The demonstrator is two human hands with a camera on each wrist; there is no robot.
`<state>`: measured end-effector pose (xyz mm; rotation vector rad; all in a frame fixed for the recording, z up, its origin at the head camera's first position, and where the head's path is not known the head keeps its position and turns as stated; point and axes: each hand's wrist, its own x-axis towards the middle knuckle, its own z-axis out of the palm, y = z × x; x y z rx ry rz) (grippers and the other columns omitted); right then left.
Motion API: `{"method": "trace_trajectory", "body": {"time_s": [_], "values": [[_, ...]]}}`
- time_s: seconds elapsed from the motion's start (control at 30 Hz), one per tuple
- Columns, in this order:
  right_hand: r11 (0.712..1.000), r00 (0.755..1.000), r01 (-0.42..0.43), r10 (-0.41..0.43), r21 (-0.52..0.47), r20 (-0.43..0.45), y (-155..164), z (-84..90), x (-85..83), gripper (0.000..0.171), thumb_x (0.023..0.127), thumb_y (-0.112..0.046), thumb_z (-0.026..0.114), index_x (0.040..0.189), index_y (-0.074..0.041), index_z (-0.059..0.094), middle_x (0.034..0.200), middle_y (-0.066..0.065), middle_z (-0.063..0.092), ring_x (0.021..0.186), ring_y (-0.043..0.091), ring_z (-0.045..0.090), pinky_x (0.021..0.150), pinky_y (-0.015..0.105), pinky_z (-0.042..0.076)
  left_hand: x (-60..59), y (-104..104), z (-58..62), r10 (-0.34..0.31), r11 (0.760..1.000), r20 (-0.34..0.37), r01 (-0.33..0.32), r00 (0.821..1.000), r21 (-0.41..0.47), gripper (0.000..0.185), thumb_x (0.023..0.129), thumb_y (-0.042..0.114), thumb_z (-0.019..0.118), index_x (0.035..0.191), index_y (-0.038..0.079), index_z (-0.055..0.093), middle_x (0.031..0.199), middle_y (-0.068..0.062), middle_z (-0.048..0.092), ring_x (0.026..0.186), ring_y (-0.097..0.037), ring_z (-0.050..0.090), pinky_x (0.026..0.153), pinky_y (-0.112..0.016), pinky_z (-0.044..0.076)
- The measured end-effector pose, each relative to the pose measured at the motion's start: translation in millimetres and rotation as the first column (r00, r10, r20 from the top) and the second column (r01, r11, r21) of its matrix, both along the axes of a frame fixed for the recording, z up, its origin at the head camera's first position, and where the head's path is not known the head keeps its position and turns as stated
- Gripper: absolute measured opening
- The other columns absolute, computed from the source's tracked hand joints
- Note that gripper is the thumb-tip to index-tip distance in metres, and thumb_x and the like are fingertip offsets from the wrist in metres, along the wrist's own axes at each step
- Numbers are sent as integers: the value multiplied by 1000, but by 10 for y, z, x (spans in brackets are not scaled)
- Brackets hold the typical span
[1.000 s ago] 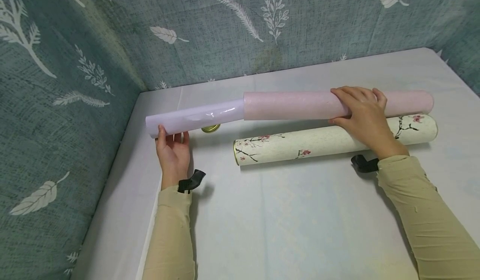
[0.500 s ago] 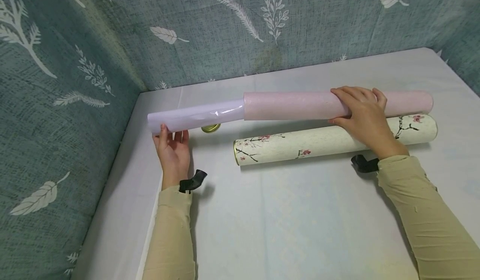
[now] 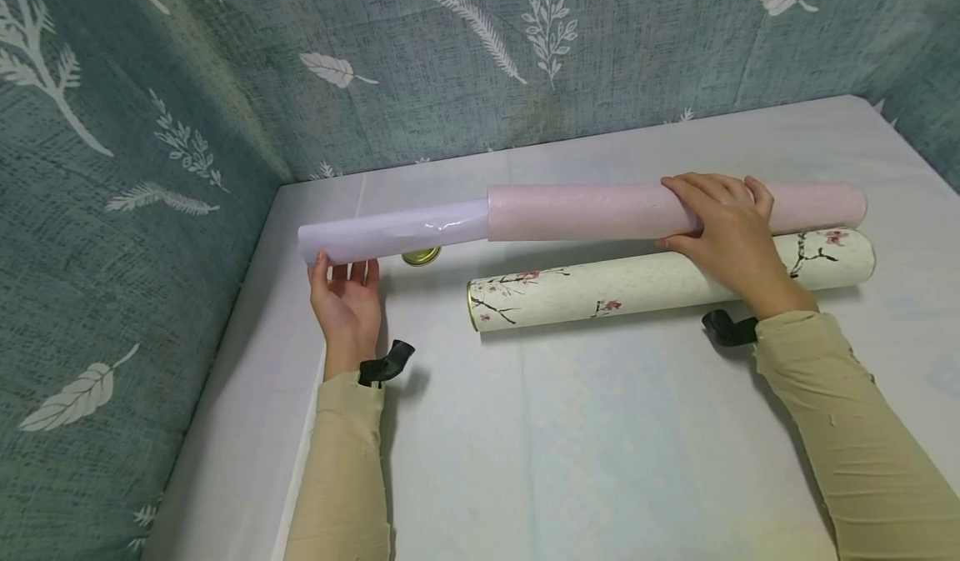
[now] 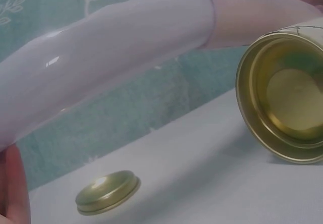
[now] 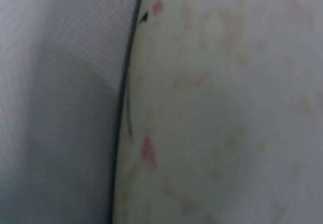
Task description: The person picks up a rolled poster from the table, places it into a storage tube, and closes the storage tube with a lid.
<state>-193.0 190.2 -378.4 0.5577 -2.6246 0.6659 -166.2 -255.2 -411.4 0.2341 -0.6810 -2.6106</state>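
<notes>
Lavender roll [image 3: 390,234]: right part inside the left end of the pink tube [image 3: 577,212]; left part sticks out, raised above the white table [image 3: 600,428].
Left hand [image 3: 347,307]: pinches Lavender roll near its outer end.
Right hand [image 3: 727,232]: grips pink tube from above, right of its middle.
Floral tube [image 3: 555,296]: lies along near side of pink tube, gold left end; contact between them unclear.
Gold lid [image 4: 107,192]: on white table, left of Floral tube.

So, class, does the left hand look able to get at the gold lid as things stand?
Probably yes, after letting go: the left hand holds the end of the pale roll. The gold lid lies nearby on the table, lower than the roll, with no object visible between hand and lid.
</notes>
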Motion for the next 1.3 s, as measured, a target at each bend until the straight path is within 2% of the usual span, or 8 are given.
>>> {"method": "trace_trajectory", "body": {"time_s": [0.27, 0.5, 0.73, 0.9, 1.3], "values": [[1000, 1000, -1, 1, -5, -2, -1, 4, 0, 71, 68, -26, 77, 131, -20, 45, 127, 5, 47, 117, 29, 35, 99, 48, 3, 11, 13, -3, -3, 1000, 4, 3, 1000, -28, 49, 81, 22, 65, 122, 27, 39, 123, -8, 47, 111, -27, 48, 93, -39, 38], [1000, 1000, -2, 2, -6, -9, 0, 8, 1, 71, 67, -26, 78, 130, -19, 46, 126, 5, 48, 116, 29, 36, 100, 48, 4, -1, 19, 9, -17, 1000, 9, 17, 1000, -16, 46, 80, 22, 67, 120, 26, 45, 122, -8, 48, 111, -27, 49, 93, -39, 38], [1000, 1000, -3, 3, -8, -13, -1, -1, -2, 70, 66, -26, 78, 129, -19, 47, 125, 5, 49, 116, 28, 36, 99, 48, 4, -8, 30, -14, -23, 997, 5, 23, 1000, -73, 45, 81, 24, 66, 121, 25, 46, 124, -9, 47, 112, -28, 48, 92, -39, 39], [1000, 1000, -3, 3, -2, -7, 4, -7, -5, 70, 67, -26, 78, 129, -20, 47, 126, 5, 49, 117, 28, 36, 99, 49, 4, -8, 32, -19, -22, 998, 14, 23, 1000, -55, 43, 79, 22, 68, 117, 24, 49, 122, -8, 49, 110, -28, 50, 91, -38, 40], [1000, 1000, -22, 22, -4, -5, 12, 2, -7, 69, 66, -26, 78, 128, -21, 48, 127, 3, 49, 118, 28, 36, 101, 49, 2, -16, 49, -20, -48, 990, -21, 45, 999, -135, 38, 80, 23, 67, 114, 20, 49, 115, -10, 52, 103, -28, 54, 88, -38, 42]]}}
